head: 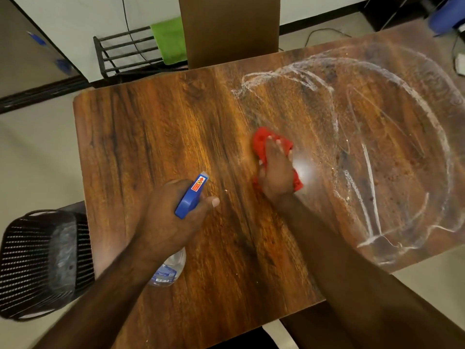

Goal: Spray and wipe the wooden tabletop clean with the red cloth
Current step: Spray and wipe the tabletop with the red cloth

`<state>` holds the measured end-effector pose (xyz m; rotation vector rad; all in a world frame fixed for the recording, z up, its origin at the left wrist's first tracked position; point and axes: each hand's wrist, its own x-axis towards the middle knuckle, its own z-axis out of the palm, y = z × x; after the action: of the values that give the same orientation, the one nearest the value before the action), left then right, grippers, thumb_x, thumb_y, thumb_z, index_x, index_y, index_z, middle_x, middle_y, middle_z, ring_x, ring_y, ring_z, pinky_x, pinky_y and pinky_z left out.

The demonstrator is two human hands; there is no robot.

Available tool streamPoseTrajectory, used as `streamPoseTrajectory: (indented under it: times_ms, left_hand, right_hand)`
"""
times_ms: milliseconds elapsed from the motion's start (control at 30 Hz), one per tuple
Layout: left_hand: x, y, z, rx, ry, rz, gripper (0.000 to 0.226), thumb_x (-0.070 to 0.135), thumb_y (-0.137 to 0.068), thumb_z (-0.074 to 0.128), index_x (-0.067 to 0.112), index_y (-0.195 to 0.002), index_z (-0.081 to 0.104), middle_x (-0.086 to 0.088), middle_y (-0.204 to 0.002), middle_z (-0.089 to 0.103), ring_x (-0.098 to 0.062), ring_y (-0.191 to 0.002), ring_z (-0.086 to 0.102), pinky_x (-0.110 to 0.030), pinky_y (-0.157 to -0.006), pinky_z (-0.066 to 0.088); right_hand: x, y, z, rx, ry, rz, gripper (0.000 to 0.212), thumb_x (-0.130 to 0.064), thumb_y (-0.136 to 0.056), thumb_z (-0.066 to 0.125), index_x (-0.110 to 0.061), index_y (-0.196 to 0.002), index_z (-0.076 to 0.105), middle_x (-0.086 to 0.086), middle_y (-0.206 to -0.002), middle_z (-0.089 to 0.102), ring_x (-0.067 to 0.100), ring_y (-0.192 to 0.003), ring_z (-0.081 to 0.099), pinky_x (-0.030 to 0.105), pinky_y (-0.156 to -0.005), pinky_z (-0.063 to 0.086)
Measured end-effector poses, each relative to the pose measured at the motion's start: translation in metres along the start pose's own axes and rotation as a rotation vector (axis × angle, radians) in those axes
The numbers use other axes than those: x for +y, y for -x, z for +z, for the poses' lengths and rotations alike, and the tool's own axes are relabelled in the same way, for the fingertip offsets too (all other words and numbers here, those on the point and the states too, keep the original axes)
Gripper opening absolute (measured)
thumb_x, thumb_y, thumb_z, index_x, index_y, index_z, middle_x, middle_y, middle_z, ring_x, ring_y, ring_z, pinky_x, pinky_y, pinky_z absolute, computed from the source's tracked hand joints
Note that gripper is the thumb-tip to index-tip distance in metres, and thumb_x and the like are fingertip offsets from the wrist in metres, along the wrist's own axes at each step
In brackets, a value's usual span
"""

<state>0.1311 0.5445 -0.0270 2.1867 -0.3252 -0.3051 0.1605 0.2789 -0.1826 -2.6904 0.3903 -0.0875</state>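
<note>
The tabletop is orange-brown with dark grain streaks and white swirled smears toward its right edge, the cloth red, the spray bottle blue-headed and clear-bodied, the towel green.

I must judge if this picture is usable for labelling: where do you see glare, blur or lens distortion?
Head view: a white glare spot sits on the tabletop right of the right hand; head view: that hand and the red cloth under it are motion-blurred, the spray bottle is sharper; head view: the wide lens bows the table's edges, and its far right corner looks washed out.
</note>
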Motion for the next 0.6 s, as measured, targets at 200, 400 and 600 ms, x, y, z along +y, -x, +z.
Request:
streamPoseTrajectory:
  times_ms: [200, 400, 600]
  left_hand:
    - [0.011, -0.022, 0.000, 0.002, -0.009, -0.022, 0.037, 0.053, -0.085, 0.065, 0.025, -0.065, 0.051, 0.004, -0.057, 0.050, -0.016, -0.054, 0.050, -0.026, -0.054, 0.042]
    - [0.012, -0.036, -0.006, -0.006, -0.064, -0.029, 0.037, 0.059, -0.085, 0.060, 0.028, -0.067, 0.053, 0.005, -0.060, 0.053, -0.018, -0.062, 0.055, -0.027, -0.056, 0.047]
    - [0.014, -0.052, -0.007, 0.006, -0.062, -0.057, 0.040, 0.060, -0.085, 0.061, 0.026, -0.066, 0.053, 0.002, -0.059, 0.052, -0.015, -0.055, 0.052, -0.033, -0.056, 0.048]
  right_hand:
    - [-0.009, 0.016, 0.017, -0.204, -0.008, -0.551, 0.075, -0.016, -0.092, 0.060, -0.015, -0.162, 0.034, 0.002, -0.168, 0.037, 0.021, -0.158, 0.027, 0.052, -0.131, 0.010]
    - [0.043, -0.078, -0.015, 0.061, -0.035, 0.006, 0.063, -0.015, -0.093, 0.051, -0.007, -0.155, 0.043, 0.016, -0.153, 0.054, 0.034, -0.148, 0.044, 0.064, -0.122, 0.030]
    - [-0.052, -0.039, 0.027, -0.110, -0.076, -0.278, 0.067, -0.034, -0.100, 0.039, -0.006, -0.161, 0.036, 0.011, -0.165, 0.040, 0.030, -0.157, 0.029, 0.057, -0.129, 0.011]
